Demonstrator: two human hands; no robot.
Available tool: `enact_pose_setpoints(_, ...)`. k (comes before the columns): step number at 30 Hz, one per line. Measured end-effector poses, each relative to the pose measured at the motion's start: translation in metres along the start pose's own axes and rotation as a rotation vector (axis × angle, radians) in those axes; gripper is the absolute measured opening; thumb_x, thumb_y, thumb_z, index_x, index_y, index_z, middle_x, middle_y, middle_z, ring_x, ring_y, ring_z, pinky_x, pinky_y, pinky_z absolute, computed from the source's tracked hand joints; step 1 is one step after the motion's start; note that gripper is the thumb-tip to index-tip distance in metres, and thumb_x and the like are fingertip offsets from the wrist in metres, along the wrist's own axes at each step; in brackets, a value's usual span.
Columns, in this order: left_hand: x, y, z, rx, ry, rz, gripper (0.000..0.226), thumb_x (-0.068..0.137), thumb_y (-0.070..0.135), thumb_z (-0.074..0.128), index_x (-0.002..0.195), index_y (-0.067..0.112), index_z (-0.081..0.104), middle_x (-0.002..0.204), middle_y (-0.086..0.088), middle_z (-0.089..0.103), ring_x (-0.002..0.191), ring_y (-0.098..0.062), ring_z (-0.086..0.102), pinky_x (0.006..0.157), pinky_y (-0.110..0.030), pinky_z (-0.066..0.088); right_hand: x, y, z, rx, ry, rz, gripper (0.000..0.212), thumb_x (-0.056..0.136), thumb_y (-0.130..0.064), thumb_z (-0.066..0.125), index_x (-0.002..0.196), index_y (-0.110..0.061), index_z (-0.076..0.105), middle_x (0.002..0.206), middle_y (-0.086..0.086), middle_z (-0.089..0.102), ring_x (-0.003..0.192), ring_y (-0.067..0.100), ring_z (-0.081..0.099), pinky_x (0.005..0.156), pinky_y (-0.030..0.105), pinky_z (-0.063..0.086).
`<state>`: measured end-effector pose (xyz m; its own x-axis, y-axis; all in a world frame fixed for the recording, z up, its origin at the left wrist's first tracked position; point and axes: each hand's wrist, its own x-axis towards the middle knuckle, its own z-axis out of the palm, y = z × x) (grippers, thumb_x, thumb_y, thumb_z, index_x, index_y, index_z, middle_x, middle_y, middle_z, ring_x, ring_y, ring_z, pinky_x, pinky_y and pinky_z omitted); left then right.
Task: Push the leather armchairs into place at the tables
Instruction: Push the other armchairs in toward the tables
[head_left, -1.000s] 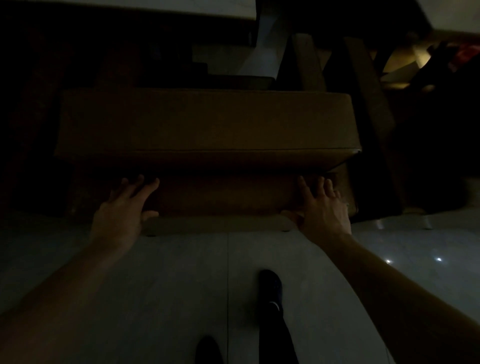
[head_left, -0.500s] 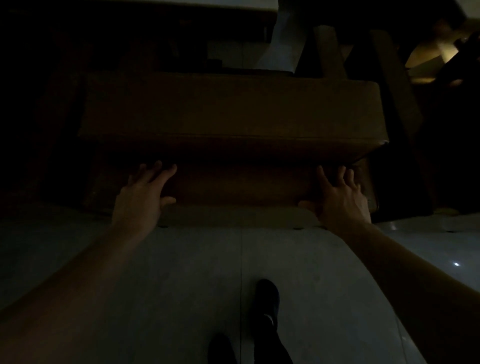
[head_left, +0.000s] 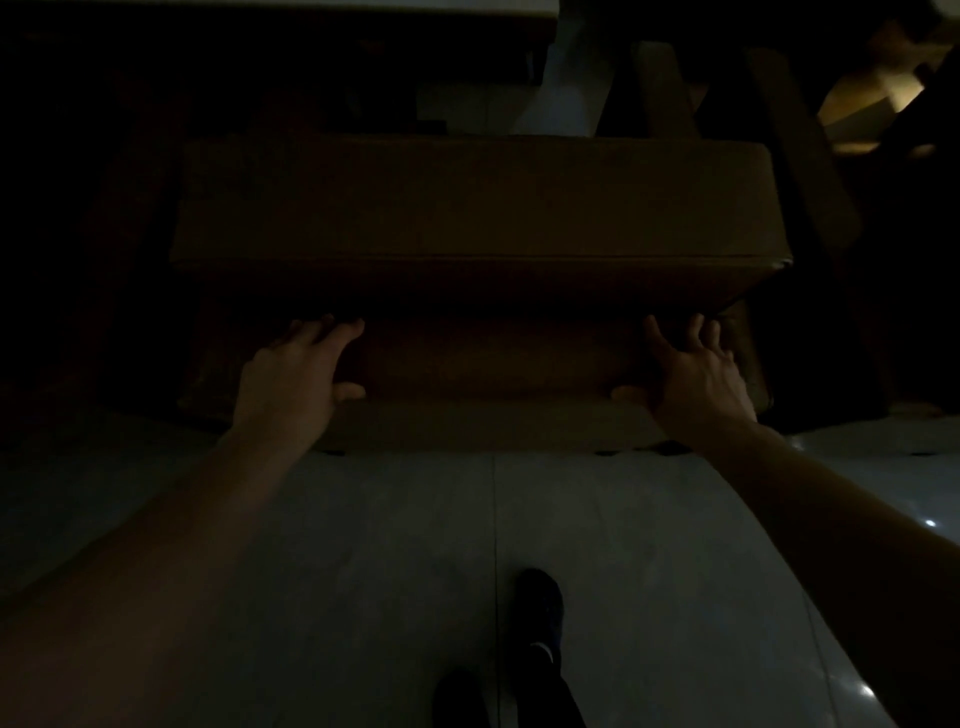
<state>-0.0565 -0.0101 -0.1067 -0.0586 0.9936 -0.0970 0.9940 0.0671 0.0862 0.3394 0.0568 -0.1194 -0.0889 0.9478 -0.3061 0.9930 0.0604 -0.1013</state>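
The room is dim. A brown leather armchair (head_left: 478, 202) fills the middle of the head view, seen from behind and above, its thick backrest top facing me. My left hand (head_left: 293, 374) presses flat on the chair's back panel at the left, fingers straight and spread. My right hand (head_left: 691, 371) presses the same panel at the right, fingers spread, thumb out to the left. A pale table edge (head_left: 291, 5) runs along the top of the view beyond the chair; its underside is lost in the dark.
Grey tiled floor (head_left: 363, 545) lies between me and the chair, with my dark shoes (head_left: 540, 608) at the bottom. Another brown chair's arm (head_left: 800, 156) stands at the right. A pale table base (head_left: 566, 88) shows behind the backrest. A lit patch glows at the upper right.
The armchair has slid away from me toward the table with both hands pressed on its back. My foot has stepped forward behind it.
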Motion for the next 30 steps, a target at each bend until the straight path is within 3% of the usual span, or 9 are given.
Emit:
enact_pose_setpoints(6,-0.007,-0.001,0.005,-0.034,0.011,-0.034,0.075,0.083,0.047,0.070,0.147,0.033,0.035,0.145,-0.011,0.044,0.127,-0.037,0.046,0.092,-0.054,0.046,-0.002,-0.001,-0.003,0.040,-0.023,0.010,0.102,0.083,-0.070,0.058,0.159,-0.030,0.002,0.162,0.027,-0.004,0.148,0.047,-0.007,0.119,0.063,0.008)
enact_pose_setpoints(12,0.000,-0.005,0.000,0.026,-0.040,-0.025,0.082,0.078,0.061,0.068,0.148,0.034,0.034,0.149,-0.010,0.042,0.130,-0.038,0.043,0.097,-0.053,0.043,-0.011,-0.008,0.003,-0.008,0.061,-0.024,0.100,0.087,-0.065,0.056,0.157,-0.033,-0.007,0.163,0.026,-0.010,0.148,0.048,-0.009,0.116,0.069,0.008)
enact_pose_setpoints(16,-0.001,0.005,0.002,0.022,0.024,-0.027,0.079,0.076,0.061,0.070,0.142,0.025,0.046,0.138,-0.015,0.051,0.122,-0.041,0.048,0.089,-0.052,0.047,-0.010,-0.010,0.003,-0.090,0.014,-0.140,0.098,0.091,-0.048,0.063,0.154,-0.042,-0.012,0.164,0.020,-0.008,0.151,0.040,-0.011,0.111,0.077,0.009)
enact_pose_setpoints(21,0.005,0.009,-0.001,0.021,0.010,-0.058,0.076,0.071,0.055,0.077,0.135,0.024,0.052,0.127,-0.015,0.057,0.115,-0.042,0.052,0.084,-0.050,0.049,-0.006,-0.011,0.007,-0.084,0.037,-0.146,0.092,0.090,-0.053,0.060,0.156,-0.042,-0.004,0.164,0.023,0.002,0.151,0.040,-0.005,0.108,0.079,0.011)
enact_pose_setpoints(25,0.006,0.012,0.000,0.005,-0.040,-0.095,0.076,0.073,0.055,0.076,0.138,0.028,0.046,0.135,-0.010,0.053,0.125,-0.037,0.046,0.095,-0.051,0.046,-0.002,-0.008,0.009,-0.103,0.001,-0.132,0.091,0.090,-0.061,0.051,0.154,-0.044,-0.012,0.165,0.019,-0.002,0.151,0.039,-0.006,0.109,0.078,0.013)
enact_pose_setpoints(30,0.008,0.016,0.006,-0.009,-0.085,-0.153,0.080,0.079,0.054,0.070,0.148,0.032,0.033,0.155,-0.007,0.035,0.143,-0.035,0.025,0.113,-0.052,0.027,-0.003,-0.013,0.003,-0.164,-0.071,-0.102,0.089,0.088,-0.071,0.035,0.147,-0.045,-0.026,0.165,0.016,-0.006,0.151,0.037,-0.009,0.111,0.074,0.018)
